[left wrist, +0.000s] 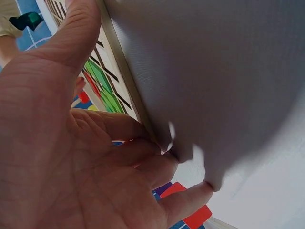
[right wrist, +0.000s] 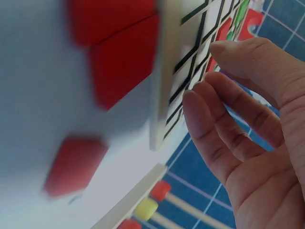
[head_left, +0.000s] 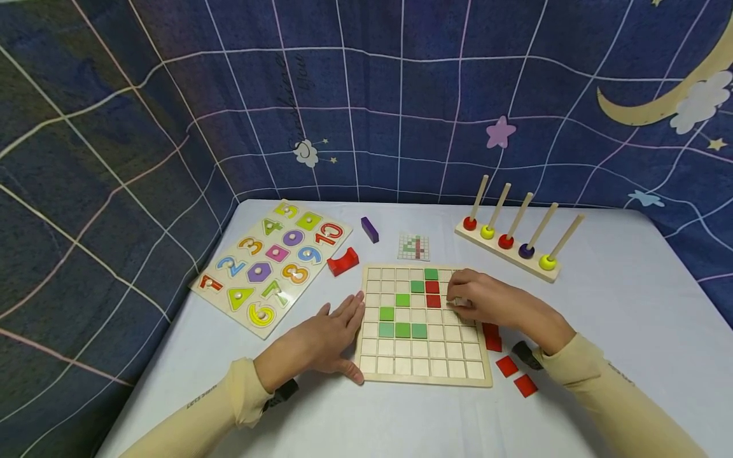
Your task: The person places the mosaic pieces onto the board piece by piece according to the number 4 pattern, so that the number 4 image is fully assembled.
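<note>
A wooden grid board [head_left: 426, 382] lies on the table with several green tiles [head_left: 403, 330] and two red tiles [head_left: 433, 301] in its squares. My left hand [head_left: 329, 337] rests beside the board's left edge, fingers extended and touching the rim; the left wrist view shows its palm [left wrist: 105, 176]. Over the right part of the grid is my right hand [head_left: 487, 299], fingertips close to the lower red tile. In the right wrist view, a gap shows between its thumb [right wrist: 248, 59] and loosely bent fingers, with nothing visible in it.
Loose red tiles [head_left: 506, 366] lie right of the board. A small pattern card [head_left: 413, 247] sits behind it. A number puzzle [head_left: 260, 327], red block [head_left: 343, 261] and purple block [head_left: 369, 229] are at left. A peg stand with beads [head_left: 504, 251] stands back right.
</note>
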`<state>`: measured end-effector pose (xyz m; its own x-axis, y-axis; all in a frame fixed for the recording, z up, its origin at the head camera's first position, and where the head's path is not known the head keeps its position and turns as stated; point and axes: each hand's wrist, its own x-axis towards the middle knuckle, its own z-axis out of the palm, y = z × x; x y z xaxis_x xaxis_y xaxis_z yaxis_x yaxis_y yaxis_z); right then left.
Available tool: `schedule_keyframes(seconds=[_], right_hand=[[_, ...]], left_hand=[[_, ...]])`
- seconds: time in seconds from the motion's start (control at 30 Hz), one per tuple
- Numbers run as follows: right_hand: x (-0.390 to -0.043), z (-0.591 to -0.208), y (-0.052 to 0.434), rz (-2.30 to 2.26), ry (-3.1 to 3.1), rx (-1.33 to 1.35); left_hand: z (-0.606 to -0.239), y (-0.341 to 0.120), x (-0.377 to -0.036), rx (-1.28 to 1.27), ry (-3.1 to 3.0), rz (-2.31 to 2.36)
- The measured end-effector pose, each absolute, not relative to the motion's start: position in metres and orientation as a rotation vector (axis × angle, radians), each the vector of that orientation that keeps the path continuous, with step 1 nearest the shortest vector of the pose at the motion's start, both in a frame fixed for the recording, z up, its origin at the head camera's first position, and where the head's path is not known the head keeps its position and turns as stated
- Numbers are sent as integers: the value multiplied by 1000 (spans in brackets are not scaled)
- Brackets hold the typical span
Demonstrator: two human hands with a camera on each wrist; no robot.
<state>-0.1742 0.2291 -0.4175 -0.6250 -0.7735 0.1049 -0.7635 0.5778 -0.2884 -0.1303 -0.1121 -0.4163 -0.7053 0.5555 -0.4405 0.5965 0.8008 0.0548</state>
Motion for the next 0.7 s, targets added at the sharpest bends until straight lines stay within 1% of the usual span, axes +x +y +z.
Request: schedule_keyframes(seconds=[0.33,0.5,0.7], right_hand=[[-154,-408,264,-505,2740,-1179],[-147,-412,269,-511,2681,-1125],[-141,-416,269,-450,2705,-1129]], left_hand=[[-414,-112,-132,850,2533,-118],[-414,-114,-132,851,2537,-118],[-414,-113,-131,866,2536,-109]])
